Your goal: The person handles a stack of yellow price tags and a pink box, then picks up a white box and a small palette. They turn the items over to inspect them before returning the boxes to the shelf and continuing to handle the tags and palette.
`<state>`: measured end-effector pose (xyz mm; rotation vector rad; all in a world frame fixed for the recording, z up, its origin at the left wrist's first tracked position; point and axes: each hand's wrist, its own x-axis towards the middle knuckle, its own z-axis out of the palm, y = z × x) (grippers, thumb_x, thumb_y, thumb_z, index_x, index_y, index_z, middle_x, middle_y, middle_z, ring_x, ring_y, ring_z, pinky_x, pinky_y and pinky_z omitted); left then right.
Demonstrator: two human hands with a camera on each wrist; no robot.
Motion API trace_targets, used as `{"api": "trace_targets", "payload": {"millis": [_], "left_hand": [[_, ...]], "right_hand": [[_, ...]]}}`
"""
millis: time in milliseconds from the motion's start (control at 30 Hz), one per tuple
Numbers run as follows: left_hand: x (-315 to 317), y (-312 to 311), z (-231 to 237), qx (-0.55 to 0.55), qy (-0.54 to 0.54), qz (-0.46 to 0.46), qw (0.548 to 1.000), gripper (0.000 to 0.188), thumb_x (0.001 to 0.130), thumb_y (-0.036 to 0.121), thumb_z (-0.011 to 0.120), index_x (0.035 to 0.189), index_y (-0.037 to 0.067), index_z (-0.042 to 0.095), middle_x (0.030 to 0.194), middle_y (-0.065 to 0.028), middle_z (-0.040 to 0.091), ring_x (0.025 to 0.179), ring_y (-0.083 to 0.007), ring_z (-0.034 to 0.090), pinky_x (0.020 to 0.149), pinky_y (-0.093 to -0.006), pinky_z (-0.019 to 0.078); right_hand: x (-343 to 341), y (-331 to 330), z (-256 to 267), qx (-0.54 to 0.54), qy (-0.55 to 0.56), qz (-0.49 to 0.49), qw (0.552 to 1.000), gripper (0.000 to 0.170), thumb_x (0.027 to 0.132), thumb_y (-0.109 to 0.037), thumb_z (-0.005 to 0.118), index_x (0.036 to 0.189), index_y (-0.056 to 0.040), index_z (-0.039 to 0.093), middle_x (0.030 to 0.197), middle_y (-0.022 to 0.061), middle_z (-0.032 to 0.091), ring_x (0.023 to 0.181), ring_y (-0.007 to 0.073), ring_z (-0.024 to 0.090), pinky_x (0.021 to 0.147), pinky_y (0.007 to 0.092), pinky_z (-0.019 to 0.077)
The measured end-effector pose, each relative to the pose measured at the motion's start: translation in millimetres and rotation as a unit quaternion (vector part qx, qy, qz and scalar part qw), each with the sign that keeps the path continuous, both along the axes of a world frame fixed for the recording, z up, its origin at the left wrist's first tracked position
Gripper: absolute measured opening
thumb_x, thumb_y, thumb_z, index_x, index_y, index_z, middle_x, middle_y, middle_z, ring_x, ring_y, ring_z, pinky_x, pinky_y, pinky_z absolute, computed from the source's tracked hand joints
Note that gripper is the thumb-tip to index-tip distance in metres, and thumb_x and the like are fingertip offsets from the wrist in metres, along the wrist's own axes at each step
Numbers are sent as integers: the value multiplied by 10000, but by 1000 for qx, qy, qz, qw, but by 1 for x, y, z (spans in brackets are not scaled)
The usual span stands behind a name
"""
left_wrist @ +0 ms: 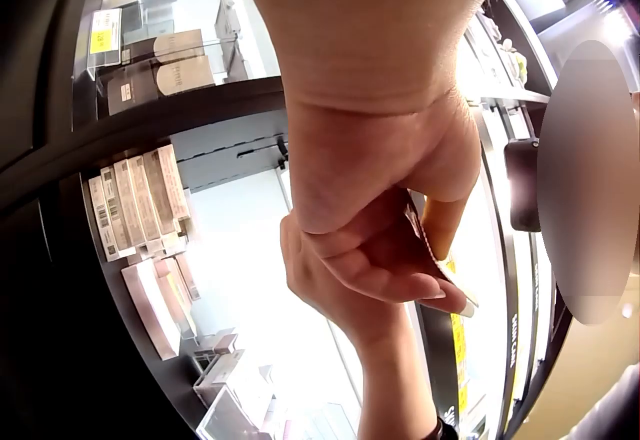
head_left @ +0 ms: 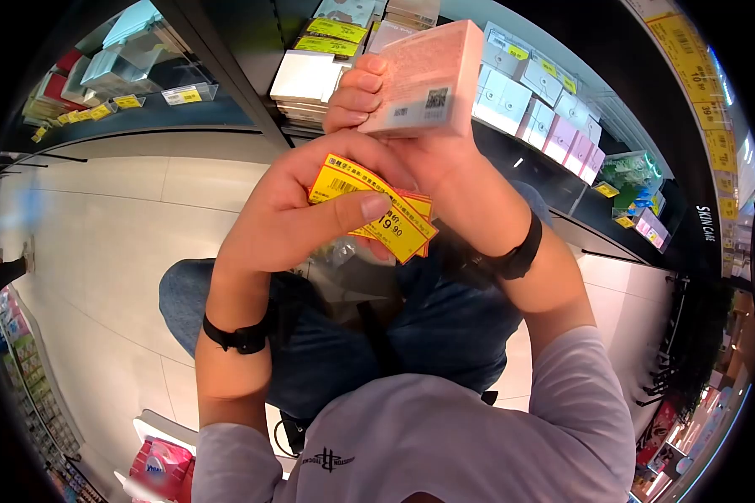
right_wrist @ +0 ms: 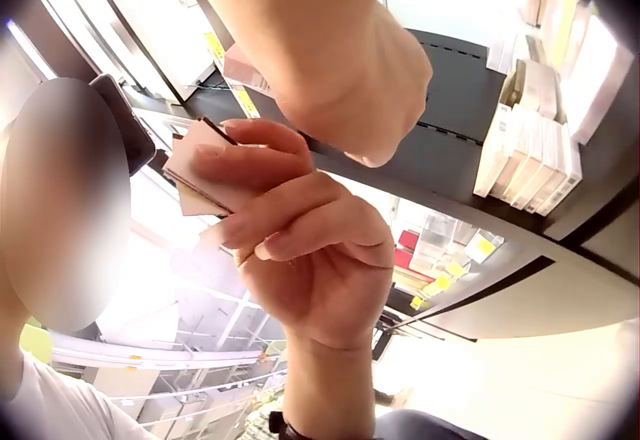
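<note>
In the head view my left hand pinches a small stack of yellow price tags between thumb and fingers; the front one shows a barcode and 19.90. Just above it, my right hand grips a pink box, tilted, with printed text and a square code on its face. The left hand's fingertips overlap the right palm's heel in this view. From the right wrist, the backs of the tags look pale, and only a strip of the box shows past the right hand. The left wrist view hides the box.
A dark shelf ahead holds white boxes on the left and white and pink boxes on the right, with yellow tags. Another shelf stands at the left. My bent knees are below the hands, over a tiled floor.
</note>
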<state>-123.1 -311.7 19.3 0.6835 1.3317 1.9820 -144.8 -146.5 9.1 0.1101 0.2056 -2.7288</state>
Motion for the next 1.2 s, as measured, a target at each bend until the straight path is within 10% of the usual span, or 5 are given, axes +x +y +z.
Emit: {"api": "trace_targets", "payload": {"millis": [500,667,800,1200], "left_hand": [[1,2,-5,-1,-43,8,999,325,884,131,656,1164,1,555,1088,-113,631,973,-230,676,705,-311,596],[-14,-22,3,-2,91,46,995,337,865,143,667,1143,-16,561,1082,-113,631,946,-224,681,763,-305,569],[-17,-33,5,29,50,31,998,264,898,47,627,1152,-6,581,1088,-112,660,1023,-197,654,857,-300,537],[-9,-27,7,30,24,48,998,262,907,30,624,1159,-10,565,1079,-105,648,1048,-220,658,827,-315,571]], "right_hand": [[-8,10,4,-15,-70,20,997,247,907,-241,410,849,-12,478,721,88,509,674,187,472,677,313,446],[-18,31,14,173,68,68,980,435,993,-190,440,1300,117,405,1083,251,638,832,234,692,710,285,621],[-20,34,23,244,50,30,968,436,1009,-201,425,1276,142,401,1048,254,648,802,237,719,665,261,637],[-20,40,14,134,132,181,965,485,1009,-286,378,1277,106,476,1098,278,652,868,235,718,760,323,616]]}}
